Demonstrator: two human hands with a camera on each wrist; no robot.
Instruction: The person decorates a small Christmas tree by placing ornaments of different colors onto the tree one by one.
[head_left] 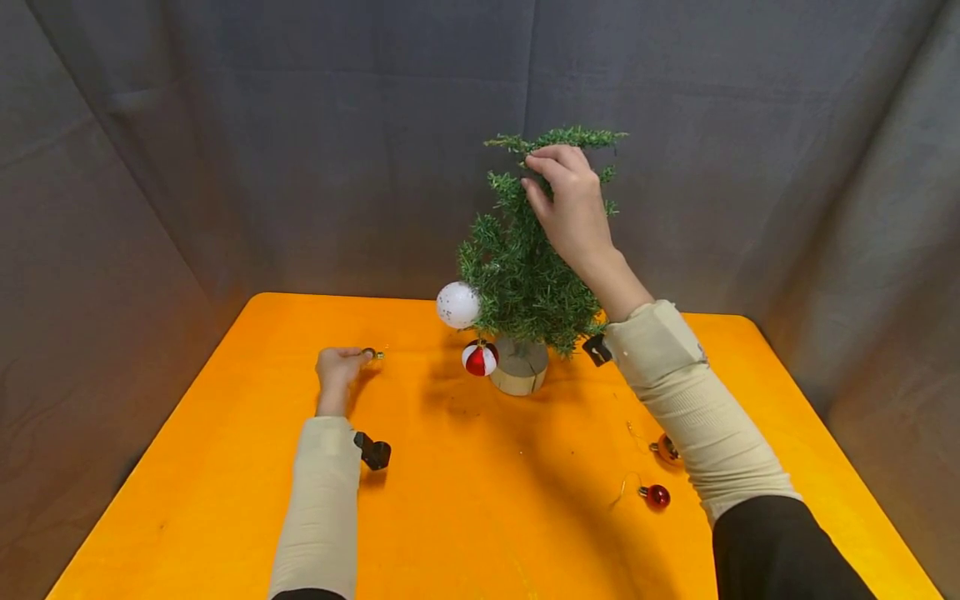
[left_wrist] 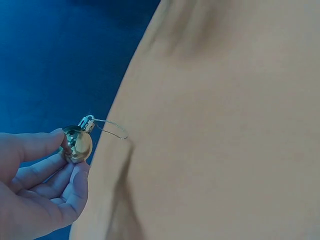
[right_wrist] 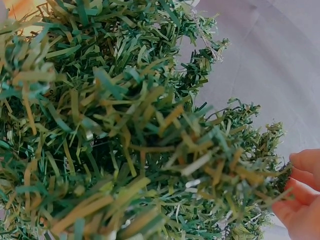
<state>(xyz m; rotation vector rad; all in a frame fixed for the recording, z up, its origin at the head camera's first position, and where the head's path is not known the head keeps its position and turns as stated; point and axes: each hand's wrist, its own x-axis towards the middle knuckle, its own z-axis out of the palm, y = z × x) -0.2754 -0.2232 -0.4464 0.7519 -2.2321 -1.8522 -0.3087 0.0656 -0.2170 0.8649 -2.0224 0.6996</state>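
A small artificial Christmas tree (head_left: 525, 267) with a wooden base (head_left: 519, 375) stands toward the back of the orange table. My right hand (head_left: 572, 200) is at its upper branches; in the right wrist view, the thumb and fingers (right_wrist: 305, 165) pinch a green branch tip (right_wrist: 277, 182). Off to the tree's left, my left hand (head_left: 341, 369) holds a small shiny gold bauble (left_wrist: 79, 145) between thumb and fingertips. From the bauble's cap a thin string loop (left_wrist: 117, 131) sticks out. A white speckled ball (head_left: 457, 305) and a red-and-white bauble (head_left: 480, 358) hang at the tree's lower left.
On the table's right side lie a red bauble (head_left: 657, 497) with a string loop and an orange-gold bauble (head_left: 666, 448), partly behind my right forearm. Grey cloth (head_left: 360, 167) hangs behind and along both sides of the orange table (head_left: 225, 475).
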